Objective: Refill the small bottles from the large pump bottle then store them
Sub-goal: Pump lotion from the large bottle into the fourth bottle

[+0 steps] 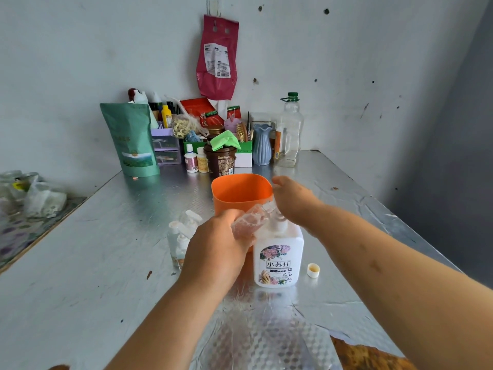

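Left hand [216, 247] grips a small clear bottle [248, 220], which is tilted with its mouth toward the spout of the large white pump bottle [280, 252]. Right hand [293, 201] lies palm down on the pump head, fingers loose and curled round nothing. An orange cup [240, 193] stands just behind. More small bottles [181, 236] cluster to the left. A loose cap [313, 270] lies to the right on the metal table [93, 249].
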Demonstrator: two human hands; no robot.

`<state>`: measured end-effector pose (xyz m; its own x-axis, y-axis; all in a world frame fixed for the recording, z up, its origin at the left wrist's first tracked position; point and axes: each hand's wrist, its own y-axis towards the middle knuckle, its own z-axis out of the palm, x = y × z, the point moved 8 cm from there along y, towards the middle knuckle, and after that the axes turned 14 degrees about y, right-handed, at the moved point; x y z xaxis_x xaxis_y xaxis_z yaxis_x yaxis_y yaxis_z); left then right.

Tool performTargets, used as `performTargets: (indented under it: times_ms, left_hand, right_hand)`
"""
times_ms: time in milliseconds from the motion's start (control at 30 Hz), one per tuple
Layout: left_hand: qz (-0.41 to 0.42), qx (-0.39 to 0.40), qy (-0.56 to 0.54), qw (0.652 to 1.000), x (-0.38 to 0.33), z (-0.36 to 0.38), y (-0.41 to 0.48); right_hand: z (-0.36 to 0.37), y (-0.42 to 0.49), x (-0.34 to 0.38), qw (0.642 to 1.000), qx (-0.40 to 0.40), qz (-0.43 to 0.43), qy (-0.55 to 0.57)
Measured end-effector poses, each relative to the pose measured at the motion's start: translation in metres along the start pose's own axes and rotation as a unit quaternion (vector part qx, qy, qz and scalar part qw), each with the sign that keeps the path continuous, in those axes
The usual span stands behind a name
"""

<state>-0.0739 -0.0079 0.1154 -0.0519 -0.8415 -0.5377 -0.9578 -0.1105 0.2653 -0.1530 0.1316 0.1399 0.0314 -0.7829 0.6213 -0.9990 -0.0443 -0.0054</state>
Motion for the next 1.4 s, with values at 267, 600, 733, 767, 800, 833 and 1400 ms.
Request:
performTargets:
  times_ms: [267, 600, 733, 767, 800, 833, 1400]
  left_hand:
    - [-0.009, 0.008, 0.007, 1.0, 0.003, 0.006, 0.0]
    - [-0.003, -0.001, 0.009, 1.0, -0.002, -0.002, 0.001]
    - [-0.005, 0.0, 0.006, 1.0, 0.0, 0.0, 0.001]
    - [-0.005, 0.0, 0.003, 1.0, 0.0, 0.0, 0.001]
    - [-0.005, 0.0, -0.001, 1.0, 0.0, 0.001, 0.001]
    - [-0.004, 0.0, -0.006, 1.0, 0.0, 0.001, 0.001]
    - [0.007, 0.006, 0.001, 1.0, -0.001, 0.003, 0.0]
  right_hand:
    - [0.006, 0.002, -0.004, 1.0, -0.018, 0.004, 0.011]
    - [-0.004, 0.0, -0.001, 0.999, -0.015, 0.027, 0.022]
    - [-0.001, 0.001, -0.002, 0.998, -0.006, 0.031, 0.056]
    - [-0.001, 0.0, -0.003, 0.997, -0.004, 0.031, 0.066]
    - [0.0, 0.001, -0.004, 0.997, -0.003, 0.031, 0.077]
    - [0.0, 0.0, -0.005, 0.996, -0.003, 0.031, 0.089]
    - [0.001, -0.001, -0.005, 0.998, 0.007, 0.042, 0.043]
